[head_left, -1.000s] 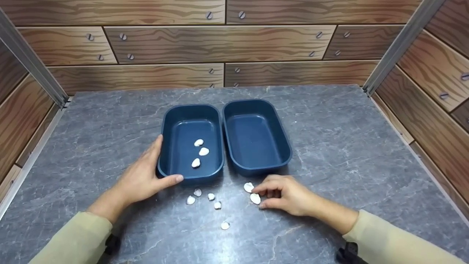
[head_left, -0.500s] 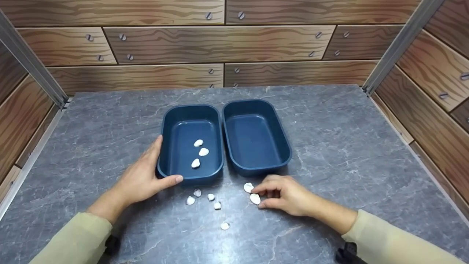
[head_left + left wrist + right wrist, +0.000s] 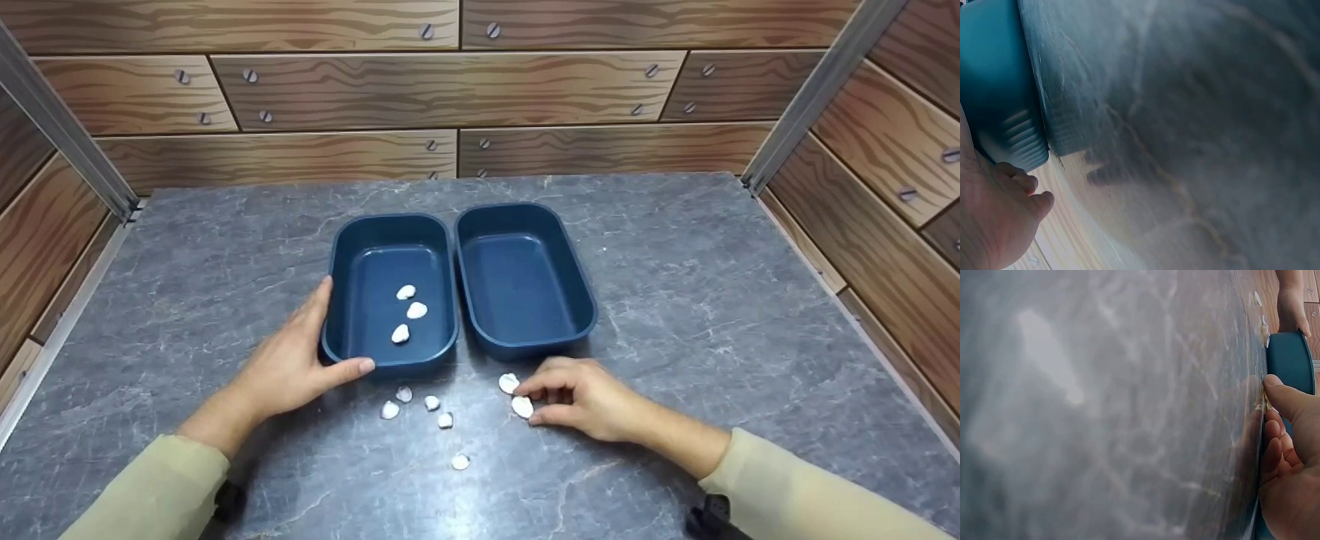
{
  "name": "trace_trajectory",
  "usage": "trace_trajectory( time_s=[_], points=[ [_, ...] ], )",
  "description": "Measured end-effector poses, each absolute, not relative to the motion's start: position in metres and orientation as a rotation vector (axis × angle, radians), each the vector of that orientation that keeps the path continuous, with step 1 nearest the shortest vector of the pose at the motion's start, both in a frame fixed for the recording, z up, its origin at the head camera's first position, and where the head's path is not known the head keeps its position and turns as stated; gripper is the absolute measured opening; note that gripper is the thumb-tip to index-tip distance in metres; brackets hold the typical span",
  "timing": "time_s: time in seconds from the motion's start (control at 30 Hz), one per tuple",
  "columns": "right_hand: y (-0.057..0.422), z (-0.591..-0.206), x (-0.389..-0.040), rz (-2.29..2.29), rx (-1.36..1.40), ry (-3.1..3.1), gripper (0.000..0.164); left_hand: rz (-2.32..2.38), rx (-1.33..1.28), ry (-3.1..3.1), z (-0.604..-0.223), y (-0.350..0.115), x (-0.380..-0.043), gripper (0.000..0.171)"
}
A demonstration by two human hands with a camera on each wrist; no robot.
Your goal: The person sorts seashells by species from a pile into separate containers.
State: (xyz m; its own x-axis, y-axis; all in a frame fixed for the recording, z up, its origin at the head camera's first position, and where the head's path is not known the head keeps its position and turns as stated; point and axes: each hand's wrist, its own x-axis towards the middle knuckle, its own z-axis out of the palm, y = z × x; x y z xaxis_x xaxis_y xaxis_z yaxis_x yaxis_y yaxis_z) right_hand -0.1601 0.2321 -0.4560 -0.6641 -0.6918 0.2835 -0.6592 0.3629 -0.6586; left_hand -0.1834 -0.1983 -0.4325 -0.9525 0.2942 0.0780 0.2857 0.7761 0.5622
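Two deep blue rectangular bins stand side by side. My left hand (image 3: 289,364) rests at the near left corner of the left bin (image 3: 390,365), fingers extended along its side and thumb on the front rim. Three white seashells (image 3: 417,310) lie in that bin. In front of the right bin (image 3: 525,346), my right hand (image 3: 589,397) pinches a white seashell (image 3: 522,407) at the tabletop between thumb and fingers. Another seashell (image 3: 508,383) lies against its fingertips. In the right wrist view, the right hand (image 3: 1294,455) partly hides the shell.
Several smaller shells (image 3: 432,403) are scattered in front of the left bin, and one shell (image 3: 460,462) lies nearer the front. Marbled grey tabletop (image 3: 675,300) surrounds the bins. Wood-patterned panels (image 3: 450,90) and metal corner posts (image 3: 825,97) bound the back and sides.
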Motion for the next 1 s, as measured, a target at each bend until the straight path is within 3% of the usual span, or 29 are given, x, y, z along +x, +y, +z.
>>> trace_trajectory(
  time_s=[1.0],
  points=[
    [0.2308, -0.4559, -0.1592, -1.232, -1.205, 2.542, 0.028, 0.928, 0.454, 2.928, -0.4344, -0.1987, -0.1834, 0.128]
  ],
)
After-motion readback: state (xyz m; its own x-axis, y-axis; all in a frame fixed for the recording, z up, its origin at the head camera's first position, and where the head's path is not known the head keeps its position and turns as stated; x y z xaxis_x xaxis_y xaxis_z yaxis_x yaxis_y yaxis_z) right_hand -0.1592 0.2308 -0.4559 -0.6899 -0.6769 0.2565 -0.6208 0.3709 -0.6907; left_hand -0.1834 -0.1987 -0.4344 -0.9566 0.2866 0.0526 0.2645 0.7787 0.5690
